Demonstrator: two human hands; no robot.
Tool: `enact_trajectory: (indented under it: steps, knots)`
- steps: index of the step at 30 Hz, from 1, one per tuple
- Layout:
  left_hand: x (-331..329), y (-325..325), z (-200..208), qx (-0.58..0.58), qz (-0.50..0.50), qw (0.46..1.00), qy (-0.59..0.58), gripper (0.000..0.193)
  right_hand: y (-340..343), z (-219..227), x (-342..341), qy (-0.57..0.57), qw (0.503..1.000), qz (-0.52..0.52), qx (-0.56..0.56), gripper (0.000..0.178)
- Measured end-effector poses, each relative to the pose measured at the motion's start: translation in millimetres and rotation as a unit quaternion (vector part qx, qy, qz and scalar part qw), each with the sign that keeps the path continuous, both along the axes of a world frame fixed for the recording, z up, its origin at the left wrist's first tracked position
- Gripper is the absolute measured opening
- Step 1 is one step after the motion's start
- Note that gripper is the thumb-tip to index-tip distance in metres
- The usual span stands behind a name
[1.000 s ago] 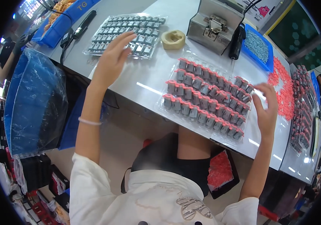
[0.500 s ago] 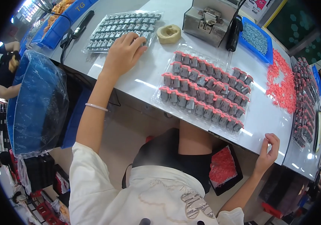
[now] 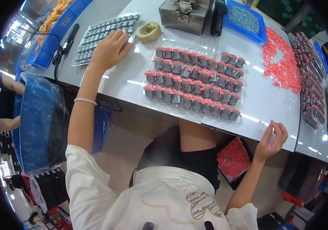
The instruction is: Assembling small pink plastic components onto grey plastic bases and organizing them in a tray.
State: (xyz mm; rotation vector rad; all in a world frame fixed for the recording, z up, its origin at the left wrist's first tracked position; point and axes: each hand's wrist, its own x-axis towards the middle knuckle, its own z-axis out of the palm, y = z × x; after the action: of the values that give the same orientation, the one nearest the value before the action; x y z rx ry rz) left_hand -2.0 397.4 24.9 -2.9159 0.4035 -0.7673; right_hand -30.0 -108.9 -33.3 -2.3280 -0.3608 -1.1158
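Observation:
My left hand (image 3: pixel 108 50) reaches over the near right part of a clear plastic tray (image 3: pixel 80 62) that holds rows of small grey metal parts (image 3: pixel 102 31). Its fingers are bent down and pressed together, and their tips are hidden, so whatever they grip does not show. My right hand (image 3: pixel 272 142) hovers by the table's front edge, fingers loosely curled and apart, with nothing in it. Between the hands lies a second clear tray (image 3: pixel 143 102) with rows of grey metal parts topped by red plastic pieces (image 3: pixel 187 81).
A beige ring (image 3: pixel 148 32) sits beside a metal fixture (image 3: pixel 183 15) and a black electric screwdriver (image 3: pixel 218 18). A blue tray (image 3: pixel 244 19) holds small screws. Loose red pieces (image 3: pixel 281 61) and stacked trays (image 3: pixel 309 80) are at right. Another person's arm (image 3: pixel 9 124) is at a blue bin (image 3: pixel 39 126).
The view has turned, so the table appears shifted left and up. My left hand stays at the near right part of the grey parts' tray. My right hand remains empty by the table edge.

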Motion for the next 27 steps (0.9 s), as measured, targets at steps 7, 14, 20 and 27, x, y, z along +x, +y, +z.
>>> enact_trajectory:
  steps: [7,14,20,27]
  knots:
    - [-8,-1,-4,-0.012,-0.033,0.999,-0.036,0.014,2,-4,0,-0.015,1.000,-0.006,0.017,0.017]
    - [-8,-2,-2,-0.032,-0.005,0.998,-0.059,0.016,1,-4,3,-0.041,0.999,-0.004,-0.007,0.015]
    - [-2,-4,-2,-0.028,0.060,0.997,-0.036,0.018,3,-4,2,-0.044,0.999,-0.007,-0.011,0.015]
    - [1,-8,-3,-0.022,-0.005,0.996,-0.081,0.016,0,-6,2,-0.043,0.999,-0.012,-0.020,0.015]
